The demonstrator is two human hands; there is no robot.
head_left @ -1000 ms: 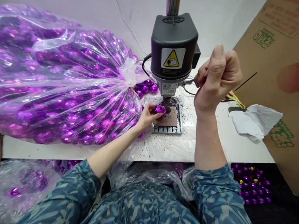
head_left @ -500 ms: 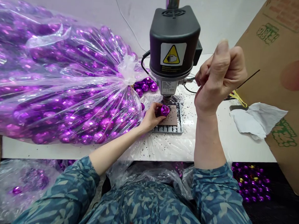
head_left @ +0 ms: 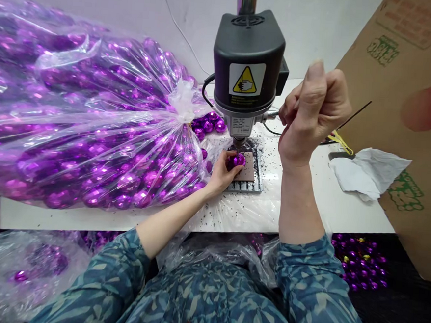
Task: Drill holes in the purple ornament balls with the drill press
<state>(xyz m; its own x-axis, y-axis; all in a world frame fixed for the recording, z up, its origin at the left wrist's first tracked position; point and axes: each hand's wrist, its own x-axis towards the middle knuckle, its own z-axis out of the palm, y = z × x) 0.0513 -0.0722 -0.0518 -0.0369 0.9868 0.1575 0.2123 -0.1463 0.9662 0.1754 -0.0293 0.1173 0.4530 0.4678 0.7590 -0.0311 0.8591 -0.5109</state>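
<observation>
Two leafy sleeves (head_left: 311,274) stretch out before you; your right hand (head_left: 311,114) makes a tight fist on the lever (head_left: 272,115), while your left hand (head_left: 222,174), thumb and fingers curled, grips a purple ball (head_left: 239,159) over the board (head_left: 249,171), just under the drill (head_left: 249,50), wall (head_left: 321,21) beyond.

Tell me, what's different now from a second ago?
The left hand has moved a little to the right, carrying the shiny purple ball farther over the board under the black machine. Nothing was let go or picked up. The right hand stays closed on the lever, and the big bag of balls lies where it was.
</observation>
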